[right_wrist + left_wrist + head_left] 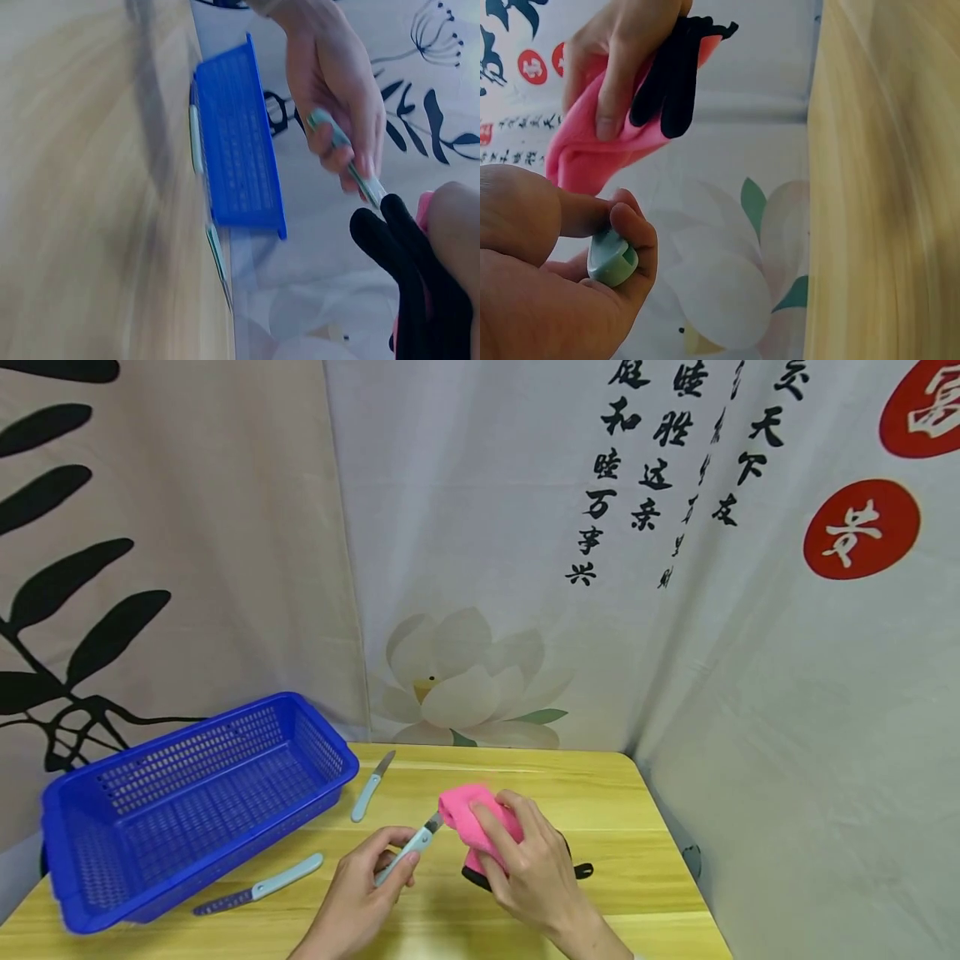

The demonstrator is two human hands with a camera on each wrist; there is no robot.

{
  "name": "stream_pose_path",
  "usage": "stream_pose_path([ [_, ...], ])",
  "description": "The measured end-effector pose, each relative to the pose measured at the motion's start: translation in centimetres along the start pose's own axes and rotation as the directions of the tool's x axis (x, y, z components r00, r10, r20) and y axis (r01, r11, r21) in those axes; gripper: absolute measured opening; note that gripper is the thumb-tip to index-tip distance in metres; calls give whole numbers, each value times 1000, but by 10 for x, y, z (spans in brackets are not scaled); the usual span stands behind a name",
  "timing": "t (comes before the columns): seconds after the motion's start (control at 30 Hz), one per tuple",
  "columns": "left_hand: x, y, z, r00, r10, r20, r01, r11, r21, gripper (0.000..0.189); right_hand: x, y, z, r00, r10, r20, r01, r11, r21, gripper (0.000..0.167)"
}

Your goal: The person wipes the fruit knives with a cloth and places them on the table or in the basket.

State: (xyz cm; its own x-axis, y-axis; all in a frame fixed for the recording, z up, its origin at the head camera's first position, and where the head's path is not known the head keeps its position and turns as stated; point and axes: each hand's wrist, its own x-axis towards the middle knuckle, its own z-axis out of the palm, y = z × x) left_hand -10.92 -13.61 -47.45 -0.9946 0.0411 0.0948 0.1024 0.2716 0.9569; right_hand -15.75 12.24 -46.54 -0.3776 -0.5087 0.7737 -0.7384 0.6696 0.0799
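Observation:
My left hand (367, 885) grips a knife by its pale blue handle (405, 856), above the table and pointing up to the right. A folded pink cloth with black edging (472, 810) is in my right hand (536, 868), fingers and thumb bent round it. The cloth overlaps the blade, so most of the blade is hidden. In the left wrist view the handle's butt (613, 259) shows between the thumb and fingers. The cloth's black edge (405, 262) hangs nearest the camera in the right wrist view, with the knife handle (341, 146) beyond it.
A blue plastic basket (300, 806) stands at the table's left. Beside its right end lies a small knife (367, 795); another knife (288, 877) with a spotted dark blade lies in front of it. The yellow wood-grain table (637, 827) meets printed curtains (480, 527) behind.

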Motion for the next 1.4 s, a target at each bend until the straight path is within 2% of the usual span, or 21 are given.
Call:
stream_pose_path([
  [0.17, 1, 1, 2, 1000, 18, 8, -18, 1000, 2, 15, 3, -20, 7, 997, -76, 15, 75, 996, 41, 68],
  [0.33, 0, -1, 4, 994, 106, -8, -106, 994, 4, 17, 5, -32, 13, 992, -117, 39, 114, 991, 64, 65],
  [0.47, -2, -3, 5, 987, 156, -26, -156, 988, 13, 14, 5, -33, 14, 994, -97, 52, 95, 994, 47, 66],
  [0.67, -3, -2, 2, 995, 103, -10, -103, 995, 13, 11, 8, -28, 13, 994, -30, 104, 31, 1000, -6, 65],
  [0.73, -2, -2, 1, 994, 106, -11, -106, 994, 26, 12, 9, -24, 13, 994, -11, 107, 13, 1000, -24, 64],
  [0.93, -3, -6, 0, 986, 167, -20, -165, 984, 68, 15, 9, -9, 16, 999, 10, 49, -8, 999, -37, 61],
  [1.03, -3, -8, -1, 979, 201, -30, -197, 976, 90, 16, 8, -1, 14, 997, 48, 53, -47, 999, -25, 57],
  [1.1, -3, -9, -2, 968, 248, -42, -241, 963, 123, 19, 7, 5, 12, 995, 83, 59, -82, 996, -19, 54],
  [1.17, -3, -11, -3, 944, 325, -60, -309, 933, 184, 21, 5, 12, 10, 993, 110, 49, -109, 994, -17, 53],
  [1.23, -2, -12, -5, 908, 412, -77, -380, 886, 266, 24, 3, 19, 8, 990, 136, 28, -135, 991, -19, 53],
  [1.3, -1, -14, -7, 867, 491, -87, -433, 828, 356, 26, -1, 25, 6, 987, 163, 7, -163, 987, -17, 52],
  [1.4, 0, -16, -10, 816, 572, -79, -475, 743, 471, 30, -6, 31, 4, 982, 187, -9, -187, 982, -4, 54],
])
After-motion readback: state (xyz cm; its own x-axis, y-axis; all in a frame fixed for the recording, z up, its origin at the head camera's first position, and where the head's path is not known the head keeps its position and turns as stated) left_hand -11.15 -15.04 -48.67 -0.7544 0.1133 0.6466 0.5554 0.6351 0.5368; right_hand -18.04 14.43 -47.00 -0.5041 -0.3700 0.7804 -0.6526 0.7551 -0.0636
